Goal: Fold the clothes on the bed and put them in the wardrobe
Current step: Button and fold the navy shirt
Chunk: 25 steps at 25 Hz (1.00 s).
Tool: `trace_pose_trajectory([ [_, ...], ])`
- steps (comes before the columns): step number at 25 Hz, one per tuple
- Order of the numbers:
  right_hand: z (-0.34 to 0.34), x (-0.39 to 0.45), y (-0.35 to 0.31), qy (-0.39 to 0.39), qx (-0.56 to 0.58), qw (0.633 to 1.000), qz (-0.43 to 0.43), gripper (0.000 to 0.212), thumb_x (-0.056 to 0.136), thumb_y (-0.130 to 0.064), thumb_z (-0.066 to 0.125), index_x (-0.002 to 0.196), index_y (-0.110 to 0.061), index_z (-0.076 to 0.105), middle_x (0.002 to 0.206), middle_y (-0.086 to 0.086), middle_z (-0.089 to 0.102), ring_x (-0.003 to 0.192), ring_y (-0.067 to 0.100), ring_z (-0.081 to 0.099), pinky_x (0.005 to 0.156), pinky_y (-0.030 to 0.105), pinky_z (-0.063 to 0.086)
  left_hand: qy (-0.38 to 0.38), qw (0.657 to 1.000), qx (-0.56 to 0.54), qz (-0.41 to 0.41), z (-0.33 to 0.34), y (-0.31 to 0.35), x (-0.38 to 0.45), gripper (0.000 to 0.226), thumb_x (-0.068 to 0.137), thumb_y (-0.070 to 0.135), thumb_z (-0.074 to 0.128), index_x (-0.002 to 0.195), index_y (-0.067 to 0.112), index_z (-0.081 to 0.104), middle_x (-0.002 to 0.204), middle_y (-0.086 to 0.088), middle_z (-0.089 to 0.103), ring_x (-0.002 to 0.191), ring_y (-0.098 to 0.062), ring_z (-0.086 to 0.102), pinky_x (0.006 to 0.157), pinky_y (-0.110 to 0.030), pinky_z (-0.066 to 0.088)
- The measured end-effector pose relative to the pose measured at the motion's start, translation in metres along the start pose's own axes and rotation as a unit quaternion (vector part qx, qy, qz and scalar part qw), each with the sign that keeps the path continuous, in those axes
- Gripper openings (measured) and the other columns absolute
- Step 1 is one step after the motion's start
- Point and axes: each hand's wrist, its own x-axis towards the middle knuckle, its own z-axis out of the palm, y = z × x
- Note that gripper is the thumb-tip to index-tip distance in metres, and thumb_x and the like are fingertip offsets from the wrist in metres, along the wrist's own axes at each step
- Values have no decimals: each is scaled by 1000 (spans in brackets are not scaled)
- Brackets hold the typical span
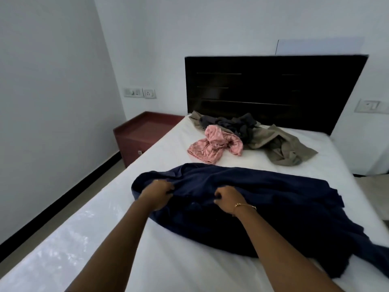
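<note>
- Left hand (156, 191), centre of frame: fingers curled, gripping a bunched fold of the navy garment (263, 199).
- Right hand (228, 198), just right of it: fingers curled, clamped on the same fold; thin bracelet (245, 206) on the wrist.
- Navy garment lies spread over the bed (160, 258), centre to lower right.
- Upper centre, near the headboard (273, 89): pink garment (212, 147), grey garment (235, 123) and olive garment (280, 146), crumpled, touching.
- Nightstand (139, 135) stands beside the bed, left of centre.
</note>
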Motion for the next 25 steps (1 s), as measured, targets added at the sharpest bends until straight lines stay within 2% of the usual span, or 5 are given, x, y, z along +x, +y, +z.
trace_pose_trajectory([
  [4, 33, -33, 46, -114, -65, 991, -1, 101, 109, -74, 88, 193, -34, 49, 193, 12, 47, 172, 45, 51, 152, 69, 53, -31, 994, -29, 96, 61, 64, 1, 62, 92, 35, 59, 153, 42, 44, 159, 13, 44, 143, -17, 38, 118, -39, 38],
  [11, 61, -37, 38, -48, -114, 992, 6, 97, 113, -99, 51, 192, -43, 48, 193, 11, 50, 178, 44, 38, 149, 81, 36, -133, 988, 80, 13, 84, 88, -27, 67, 99, 40, 52, 160, 44, 25, 170, 3, 15, 159, -27, 9, 115, -59, 35],
  [14, 76, -21, 59, -34, -153, 987, 26, 89, 114, -83, 73, 191, -49, 43, 195, 4, 27, 170, 49, 37, 141, 78, 55, -200, 977, 69, -16, 93, 92, -32, 78, 96, 43, 55, 161, 49, 12, 172, 15, -9, 156, -37, 5, 108, -66, 38],
  [19, 51, -37, 37, -106, -179, 978, -15, 39, 120, 1, 73, 156, -6, 85, 158, 24, 80, 140, 46, 79, 130, 60, 76, -215, 975, 53, -36, 62, 114, -25, 64, 93, 39, 58, 154, 33, 38, 152, 6, 36, 140, -39, 36, 102, -58, 48],
  [25, 52, -70, 19, -300, -242, 921, -58, 40, 120, -18, 64, 150, -3, 86, 104, 10, 72, 79, 28, 65, 86, 40, 65, -309, 949, 36, -49, 13, 157, -44, 41, 100, 21, 42, 135, 20, 62, 134, -10, 58, 79, -31, 69, 66, -36, 62],
])
